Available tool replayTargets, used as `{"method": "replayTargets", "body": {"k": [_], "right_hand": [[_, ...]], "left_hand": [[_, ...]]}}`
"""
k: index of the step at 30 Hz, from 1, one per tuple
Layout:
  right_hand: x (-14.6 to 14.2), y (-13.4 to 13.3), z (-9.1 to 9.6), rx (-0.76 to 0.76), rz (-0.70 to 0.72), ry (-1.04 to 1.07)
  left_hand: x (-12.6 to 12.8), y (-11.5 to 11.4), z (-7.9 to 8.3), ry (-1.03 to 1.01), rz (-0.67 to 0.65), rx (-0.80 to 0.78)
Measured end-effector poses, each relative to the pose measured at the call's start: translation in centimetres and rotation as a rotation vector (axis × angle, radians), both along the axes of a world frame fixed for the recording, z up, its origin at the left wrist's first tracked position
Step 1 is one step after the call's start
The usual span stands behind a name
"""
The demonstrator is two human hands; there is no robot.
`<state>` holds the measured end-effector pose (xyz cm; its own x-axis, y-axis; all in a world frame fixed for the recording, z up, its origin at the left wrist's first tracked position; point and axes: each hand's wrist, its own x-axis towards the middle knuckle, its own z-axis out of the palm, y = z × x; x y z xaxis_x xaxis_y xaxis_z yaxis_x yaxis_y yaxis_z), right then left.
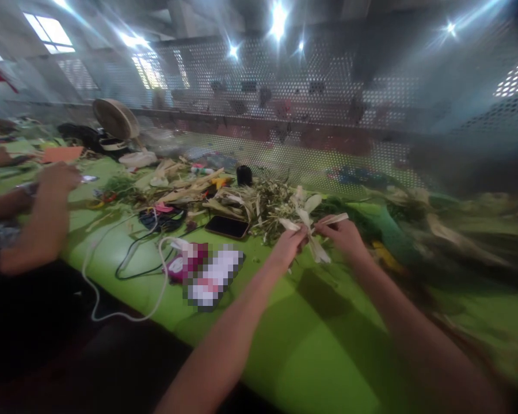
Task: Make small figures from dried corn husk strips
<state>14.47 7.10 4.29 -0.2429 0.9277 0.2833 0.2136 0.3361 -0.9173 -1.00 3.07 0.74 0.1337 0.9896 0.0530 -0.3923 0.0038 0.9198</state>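
Note:
Both my hands meet over the green table [311, 345] and pinch pale dried leaf strips [317, 250]. My left hand [290, 244] is closed on the strips from the left. My right hand [344, 234] is closed on them from the right, and one strip sticks out past its fingers toward the upper right. More pale strips fan up above my hands in front of a heap of dried plant scraps [263, 210].
A dark phone [227, 226] lies left of my hands, with black and white cables [133, 259] and a pink-and-white packet [207, 273] nearer the table edge. Another person's arms [38, 218] work at far left. A fan [114, 121] stands at the back left.

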Motion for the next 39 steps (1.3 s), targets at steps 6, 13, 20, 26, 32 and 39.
{"method": "replayTargets", "body": {"k": [6, 13, 20, 26, 32, 39], "right_hand": [[-0.3, -0.1, 0.1, -0.080, -0.014, 0.103], [-0.3, -0.5, -0.2, -0.226, 0.033, 0.035], [-0.4, -0.7, -0.5, -0.090, 0.082, -0.097], [-0.6, -0.2, -1.2, 0.072, 0.066, -0.113], [-0.5, 0.0, -1.2, 0.084, 0.055, -0.135], [-0.3, -0.1, -1.2, -0.026, 0.054, -0.071]], "left_hand": [[0.0, -0.2, 0.5, 0.071, 0.003, 0.080], [0.1, 0.1, 0.1, -0.068, 0.110, -0.050], [0.2, 0.1, 0.3, -0.209, 0.152, -0.143], [0.2, -0.1, 0.6, -0.203, 0.164, -0.131], [0.0, -0.1, 0.7, -0.230, 0.158, -0.153], [-0.2, -0.1, 0.6, -0.185, 0.112, -0.143]]}}
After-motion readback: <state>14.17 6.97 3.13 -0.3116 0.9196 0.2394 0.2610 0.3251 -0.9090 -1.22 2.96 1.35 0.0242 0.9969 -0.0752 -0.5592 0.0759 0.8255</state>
